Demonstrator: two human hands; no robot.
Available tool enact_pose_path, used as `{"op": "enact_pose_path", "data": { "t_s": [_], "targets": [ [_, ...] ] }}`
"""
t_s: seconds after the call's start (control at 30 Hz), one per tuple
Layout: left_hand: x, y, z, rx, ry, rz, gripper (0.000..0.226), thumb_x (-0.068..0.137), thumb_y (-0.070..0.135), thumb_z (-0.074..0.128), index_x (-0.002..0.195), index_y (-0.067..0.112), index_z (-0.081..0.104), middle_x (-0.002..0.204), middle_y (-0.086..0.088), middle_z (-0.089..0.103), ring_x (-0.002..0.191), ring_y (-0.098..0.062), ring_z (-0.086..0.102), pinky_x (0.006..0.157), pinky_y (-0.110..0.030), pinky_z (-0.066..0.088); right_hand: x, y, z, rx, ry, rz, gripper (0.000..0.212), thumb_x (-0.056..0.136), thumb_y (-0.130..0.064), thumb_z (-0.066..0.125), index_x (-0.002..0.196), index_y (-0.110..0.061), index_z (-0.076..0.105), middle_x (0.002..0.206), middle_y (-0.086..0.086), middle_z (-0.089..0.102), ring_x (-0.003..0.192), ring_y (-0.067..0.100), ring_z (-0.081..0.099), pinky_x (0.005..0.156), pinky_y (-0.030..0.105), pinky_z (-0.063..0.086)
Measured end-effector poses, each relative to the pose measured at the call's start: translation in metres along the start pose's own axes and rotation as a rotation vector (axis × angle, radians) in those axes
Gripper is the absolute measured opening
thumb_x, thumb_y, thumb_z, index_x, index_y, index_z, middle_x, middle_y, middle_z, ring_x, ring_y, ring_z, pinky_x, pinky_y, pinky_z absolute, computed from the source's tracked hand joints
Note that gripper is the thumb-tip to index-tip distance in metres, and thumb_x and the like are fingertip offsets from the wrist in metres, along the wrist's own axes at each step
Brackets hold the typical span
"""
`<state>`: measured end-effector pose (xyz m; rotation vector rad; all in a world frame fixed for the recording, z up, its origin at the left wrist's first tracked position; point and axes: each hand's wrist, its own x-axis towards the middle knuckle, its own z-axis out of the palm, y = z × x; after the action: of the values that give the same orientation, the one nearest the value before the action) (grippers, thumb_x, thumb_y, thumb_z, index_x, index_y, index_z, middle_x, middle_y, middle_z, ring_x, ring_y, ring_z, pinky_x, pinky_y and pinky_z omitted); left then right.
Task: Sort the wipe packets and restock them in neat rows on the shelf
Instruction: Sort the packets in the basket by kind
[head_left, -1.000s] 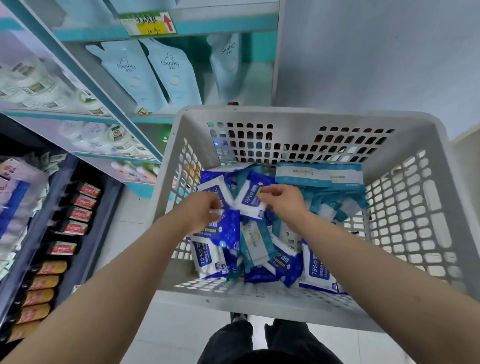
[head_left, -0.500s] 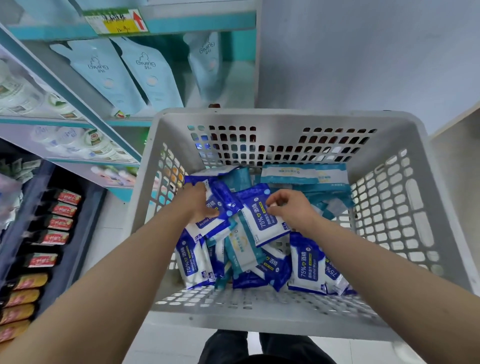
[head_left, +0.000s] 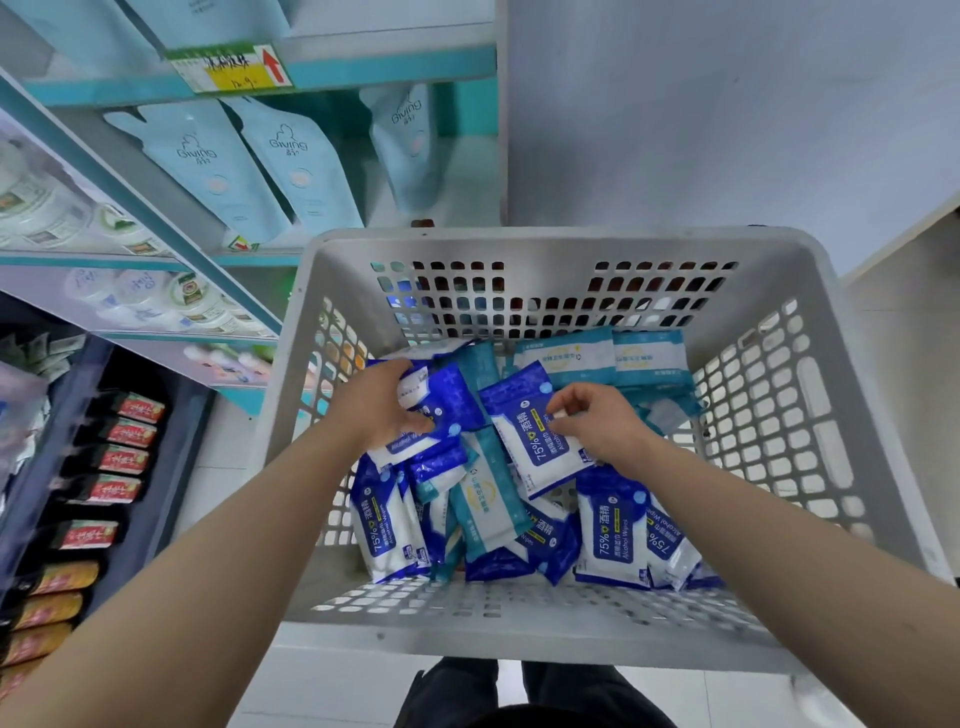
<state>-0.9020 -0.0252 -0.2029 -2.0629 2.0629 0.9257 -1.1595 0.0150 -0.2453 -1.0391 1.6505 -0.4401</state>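
Observation:
A white perforated plastic basket (head_left: 779, 415) holds several wipe packets: dark blue alcohol wipe packets (head_left: 610, 530) heaped at the front and teal packets (head_left: 597, 356) at the back. My left hand (head_left: 379, 405) grips a dark blue packet (head_left: 436, 410) near the basket's left wall, fingers over its top and thumb underneath. My right hand (head_left: 597, 426) pinches the right edge of another dark blue alcohol wipe packet (head_left: 535, 431) lying face up in the middle. One teal packet (head_left: 488, 493) lies slanted among the blue ones.
Teal-edged shelves (head_left: 363, 67) rise at the upper left, holding pale blue refill pouches (head_left: 296, 161) and white jars (head_left: 130, 296). A dark rack with red and orange packs (head_left: 109, 493) runs along the left. A grey wall (head_left: 727, 104) stands behind the basket. My dark trousers (head_left: 509, 691) show below.
Both hands stayed in the basket. My left hand closed around a blue packet at the left. My right hand's packet turned face up and slid toward the middle.

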Motion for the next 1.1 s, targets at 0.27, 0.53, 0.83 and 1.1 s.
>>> {"op": "enact_pose_path", "data": {
  "t_s": [0.27, 0.53, 0.83, 1.1],
  "targets": [
    [-0.009, 0.038, 0.007, -0.431, -0.214, 0.025, 0.047, 0.084, 0.029, 0.073, 0.125, 0.022, 0.051, 0.117, 0.002, 0.064, 0.097, -0.016, 0.062, 0.081, -0.03, 0.047, -0.019, 0.022, -0.054, -0.225, -0.088, 0.131, 0.041, 0.078, 0.0, 0.074, 0.111, -0.017, 0.058, 0.097, 0.001, 0.057, 0.076, 0.016, 0.057, 0.056, 0.023, 0.044],
    [-0.018, 0.099, 0.086, -0.404, -0.622, 0.033, 0.027, 0.092, 0.011, 0.06, 0.118, 0.015, 0.051, 0.106, -0.001, 0.065, 0.09, -0.015, 0.063, 0.074, -0.027, 0.047, -0.046, 0.047, -0.086, -0.646, -0.22, 0.262, 0.041, 0.083, 0.005, 0.056, 0.118, -0.014, 0.067, 0.116, 0.006, 0.066, 0.093, 0.018, 0.06, 0.072, 0.022, 0.051],
    [-0.002, 0.119, 0.144, -0.052, -0.508, 0.219, 0.045, 0.074, 0.03, 0.081, 0.108, 0.009, 0.059, 0.104, -0.007, 0.058, 0.092, -0.023, 0.054, 0.073, -0.031, 0.041, -0.038, 0.054, -0.084, -0.587, -0.231, 0.252, 0.032, 0.093, -0.016, 0.055, 0.124, -0.01, 0.063, 0.124, 0.01, 0.062, 0.095, 0.019, 0.054, 0.078, 0.03, 0.046],
    [0.009, 0.108, 0.144, -0.09, -0.571, 0.107, 0.079, 0.069, 0.046, 0.083, 0.131, 0.014, 0.047, 0.127, -0.003, 0.055, 0.111, -0.019, 0.055, 0.091, -0.03, 0.048, -0.025, 0.054, -0.074, -0.305, -0.141, 0.127, 0.049, 0.086, -0.017, 0.069, 0.133, -0.014, 0.055, 0.133, 0.004, 0.057, 0.119, 0.017, 0.054, 0.091, 0.019, 0.038]
  ]
}}
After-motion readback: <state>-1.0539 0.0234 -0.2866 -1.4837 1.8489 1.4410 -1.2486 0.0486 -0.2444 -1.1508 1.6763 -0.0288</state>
